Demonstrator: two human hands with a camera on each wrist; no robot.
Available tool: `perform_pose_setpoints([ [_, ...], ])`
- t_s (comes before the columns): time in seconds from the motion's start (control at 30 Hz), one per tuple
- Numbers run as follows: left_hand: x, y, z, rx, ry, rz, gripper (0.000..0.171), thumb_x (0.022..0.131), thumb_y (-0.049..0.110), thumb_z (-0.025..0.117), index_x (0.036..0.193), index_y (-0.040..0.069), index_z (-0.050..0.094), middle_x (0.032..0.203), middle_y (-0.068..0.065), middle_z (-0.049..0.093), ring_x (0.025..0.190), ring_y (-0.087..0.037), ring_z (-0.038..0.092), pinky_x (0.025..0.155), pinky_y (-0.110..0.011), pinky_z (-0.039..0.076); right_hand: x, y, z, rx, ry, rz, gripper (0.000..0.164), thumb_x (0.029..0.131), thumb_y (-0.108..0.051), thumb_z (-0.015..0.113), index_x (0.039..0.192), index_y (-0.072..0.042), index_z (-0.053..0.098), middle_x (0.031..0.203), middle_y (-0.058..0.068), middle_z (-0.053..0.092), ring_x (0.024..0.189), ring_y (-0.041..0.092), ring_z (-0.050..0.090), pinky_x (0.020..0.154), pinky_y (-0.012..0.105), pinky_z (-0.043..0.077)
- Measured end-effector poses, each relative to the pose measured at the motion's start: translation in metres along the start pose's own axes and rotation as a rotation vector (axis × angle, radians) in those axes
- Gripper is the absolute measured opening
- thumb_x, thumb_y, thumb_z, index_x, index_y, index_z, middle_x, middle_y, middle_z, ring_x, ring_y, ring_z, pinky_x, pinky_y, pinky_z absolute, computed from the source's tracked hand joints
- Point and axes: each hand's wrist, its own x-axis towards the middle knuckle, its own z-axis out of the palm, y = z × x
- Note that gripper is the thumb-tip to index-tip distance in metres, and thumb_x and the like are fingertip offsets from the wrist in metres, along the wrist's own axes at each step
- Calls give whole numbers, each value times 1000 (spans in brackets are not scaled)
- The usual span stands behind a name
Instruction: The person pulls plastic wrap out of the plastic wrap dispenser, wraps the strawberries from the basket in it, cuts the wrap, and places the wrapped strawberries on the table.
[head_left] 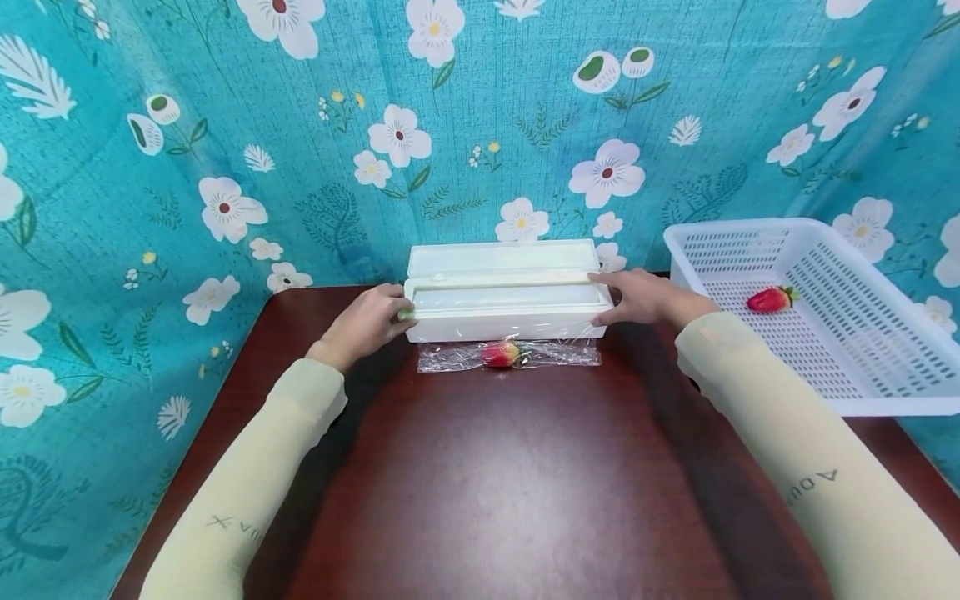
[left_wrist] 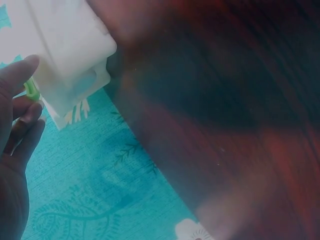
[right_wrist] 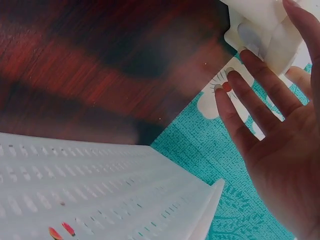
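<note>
A white cling film dispenser [head_left: 510, 323] stands at the back of the table with its lid raised, a roll of film [head_left: 510, 297] inside. Clear film [head_left: 450, 357] comes out along its front, with a strawberry [head_left: 499, 354] at that strip. At the dispenser's left end, my left hand [head_left: 369, 320] pinches a small green piece [left_wrist: 32, 90] between thumb and fingers. My right hand [head_left: 637, 297] rests against the right end, thumb at the front; in the right wrist view its fingers [right_wrist: 265, 80] are fairly straight and spread.
To the right is a white slatted plastic basket [head_left: 885, 400] holding another strawberry [head_left: 772, 299]. A blue flowered cloth [head_left: 480, 108] hangs close behind the dispenser and down both sides. The dark red table [head_left: 525, 492] extends toward me.
</note>
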Motion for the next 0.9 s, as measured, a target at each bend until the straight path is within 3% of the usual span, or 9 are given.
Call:
perform_pose_setpoints([
  [0.47, -1, 5, 2, 27, -9, -30, 16, 86, 11, 84, 96, 1, 77, 94, -12, 66, 88, -27, 61, 82, -41, 54, -7, 4, -2, 32, -28, -36, 91, 92, -42, 77, 160, -4, 29, 153, 31, 41, 136, 48, 43, 107, 64, 37],
  [0.7, -1, 7, 2, 37, -21, -46, 18, 87, 12, 84, 99, 1, 77, 97, -13, 67, 90, -28, 61, 84, -42, 55, -7, 10, -3, 53, -29, -49, 92, 92, -38, 78, 159, 0, 28, 132, 27, 61, 119, 42, 59, 100, 59, 45],
  [0.9, -2, 8, 2, 28, -6, -70, 24, 84, 11, 86, 103, 0, 76, 99, -14, 65, 88, -29, 61, 84, -42, 56, -7, 16, -5, 76, -40, -44, 92, 91, -31, 80, 159, 2, 27, 121, 25, 67, 111, 40, 64, 96, 58, 48],
])
